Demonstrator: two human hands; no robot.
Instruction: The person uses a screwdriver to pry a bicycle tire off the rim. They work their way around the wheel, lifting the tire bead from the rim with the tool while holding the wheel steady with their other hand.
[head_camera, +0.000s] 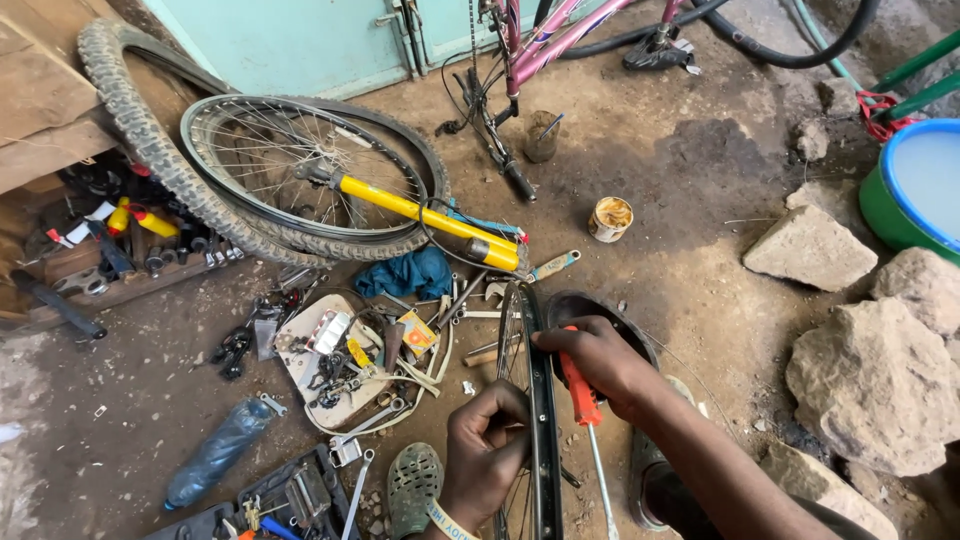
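A round tin (611, 218) with a pale label band stood open on the dirt floor (680, 160), well right of a yellow pump (425, 214) that lay across a spoked wheel (300, 175). A small orange-and-yellow packet (418, 332) lay among spanners beside a blue rag (405, 272), and a dusty blue bottle (217, 452) lay on its side further left. Two yellow bottles (140, 218) with red caps sat in the wooden tray (120, 285) at the far left. A black rim (541, 400) stood upright on edge between the two hands, near the bottom middle. The left hand (487, 455), a yellow wristband below it, was curled shut around the rim's left side, knuckles up. The right hand (598, 362) reached over from the right, fingers closed on a screwdriver (585, 420) with a red handle, its shaft pointing down just beside the rim.
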